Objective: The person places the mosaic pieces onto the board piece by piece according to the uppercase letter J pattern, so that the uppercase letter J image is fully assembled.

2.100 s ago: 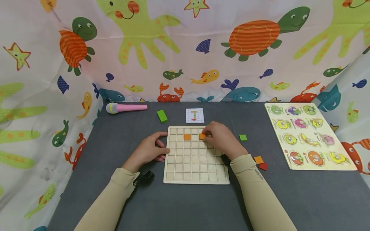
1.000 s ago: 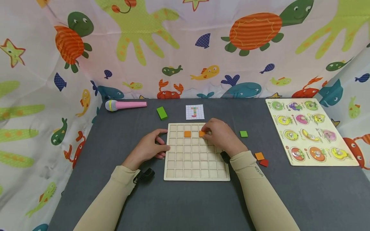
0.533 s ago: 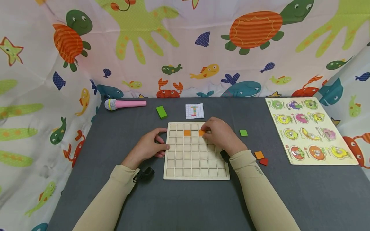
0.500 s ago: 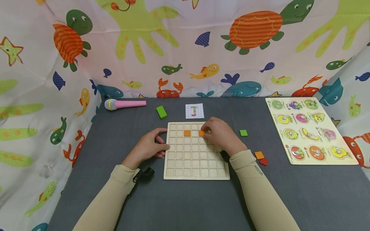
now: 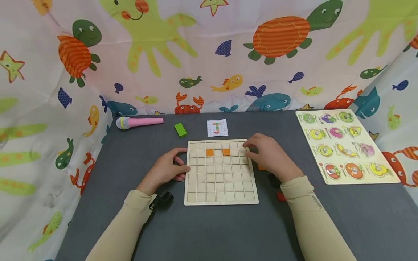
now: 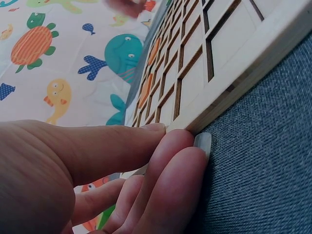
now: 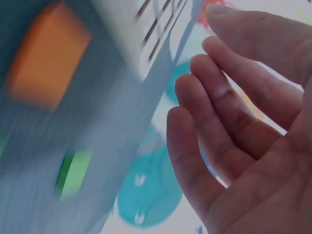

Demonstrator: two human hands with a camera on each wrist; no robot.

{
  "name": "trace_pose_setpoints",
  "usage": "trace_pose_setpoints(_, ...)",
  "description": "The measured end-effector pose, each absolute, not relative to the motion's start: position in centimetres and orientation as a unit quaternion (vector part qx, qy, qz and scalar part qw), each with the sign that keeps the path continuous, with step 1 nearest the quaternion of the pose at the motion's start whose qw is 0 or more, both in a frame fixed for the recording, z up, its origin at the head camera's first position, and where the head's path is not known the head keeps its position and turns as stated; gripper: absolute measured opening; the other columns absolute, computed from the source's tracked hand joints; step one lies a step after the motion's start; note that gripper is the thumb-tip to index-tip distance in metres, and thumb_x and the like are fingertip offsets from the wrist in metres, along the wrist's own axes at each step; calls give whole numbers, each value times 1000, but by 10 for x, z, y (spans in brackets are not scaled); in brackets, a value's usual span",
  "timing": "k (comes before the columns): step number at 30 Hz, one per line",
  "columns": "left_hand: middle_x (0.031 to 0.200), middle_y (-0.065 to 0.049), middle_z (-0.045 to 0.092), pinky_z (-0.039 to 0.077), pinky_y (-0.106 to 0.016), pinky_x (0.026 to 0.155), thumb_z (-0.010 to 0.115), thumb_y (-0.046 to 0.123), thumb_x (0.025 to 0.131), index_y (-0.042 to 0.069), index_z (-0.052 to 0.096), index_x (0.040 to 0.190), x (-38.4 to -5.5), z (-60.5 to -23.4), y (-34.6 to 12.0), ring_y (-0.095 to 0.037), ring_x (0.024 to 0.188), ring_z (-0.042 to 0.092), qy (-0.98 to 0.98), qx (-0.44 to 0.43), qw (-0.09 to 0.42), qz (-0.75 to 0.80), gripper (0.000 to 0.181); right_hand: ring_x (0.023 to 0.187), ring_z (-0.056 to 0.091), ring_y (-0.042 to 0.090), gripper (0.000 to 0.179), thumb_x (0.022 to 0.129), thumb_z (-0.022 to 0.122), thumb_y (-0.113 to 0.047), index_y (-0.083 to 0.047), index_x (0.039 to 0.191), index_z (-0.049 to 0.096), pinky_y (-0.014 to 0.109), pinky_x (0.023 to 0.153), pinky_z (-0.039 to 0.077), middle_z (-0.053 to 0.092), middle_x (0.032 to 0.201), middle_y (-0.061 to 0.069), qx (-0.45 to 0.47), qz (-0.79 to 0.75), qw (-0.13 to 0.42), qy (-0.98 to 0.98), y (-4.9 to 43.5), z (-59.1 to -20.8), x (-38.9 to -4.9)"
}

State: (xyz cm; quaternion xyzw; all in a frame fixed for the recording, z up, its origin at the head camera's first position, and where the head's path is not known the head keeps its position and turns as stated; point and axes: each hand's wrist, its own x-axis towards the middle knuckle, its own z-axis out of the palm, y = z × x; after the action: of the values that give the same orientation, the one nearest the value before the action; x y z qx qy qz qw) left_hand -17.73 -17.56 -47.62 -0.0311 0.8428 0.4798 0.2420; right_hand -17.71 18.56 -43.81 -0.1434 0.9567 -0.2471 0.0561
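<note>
A square wooden grid board (image 5: 220, 187) lies on the dark cloth, with two orange square tiles (image 5: 209, 152) (image 5: 226, 152) in its second row from the back. At the board's left edge, my left hand (image 5: 163, 168) pinches the rim, thumb on top and fingers against the side in the left wrist view. My right hand (image 5: 272, 156) hovers by the board's back right corner, fingers loosely bent and apart, holding nothing. Beneath it lie an orange tile (image 5: 261, 168) and a red piece (image 5: 281, 197), partly hidden. The right wrist view also has a green piece (image 7: 75, 173), blurred.
Behind the board lie a small pattern card (image 5: 217, 128), a green block (image 5: 180, 130) and a pink toy microphone (image 5: 143, 121). A fruit-and-vegetable knob puzzle (image 5: 346, 146) lies at the right. A printed sea-animal curtain (image 5: 202, 54) borders the table's back and sides.
My right hand has let go of the right-hand orange tile, leaving it in its cell, and has moved right past the board's edge. My left hand stays at the rim.
</note>
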Motion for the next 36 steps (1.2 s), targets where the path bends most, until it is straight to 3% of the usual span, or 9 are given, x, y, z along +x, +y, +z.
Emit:
trace_pose_setpoints(11,119,-17,61,69,-34,68,88,18,93,24,46,162,-180,-475,-181,-22,73,76,846,-32,240,475,81,115,68,34,30,96,84,-23,-9,122,79,60,102,59,71,123,13,-120,-204,74,969,256,-437,-132)
trace_pose_setpoints(17,120,-17,61,69,-35,67,88,18,93,24,47,161,-179,-474,-183,-22,72,76,847,-39,236,475,80,107,67,29,28,93,87,-23,-9,116,81,56,96,61,73,115,10,-134,-198,69,968,265,-445,-123)
trace_pose_setpoints(36,117,-16,61,69,-35,67,88,17,93,25,49,159,-178,-478,-174,-22,73,76,840,-39,243,483,77,103,64,27,26,92,87,-21,-10,114,82,54,94,60,73,112,8,-132,-186,63,972,275,-462,-115)
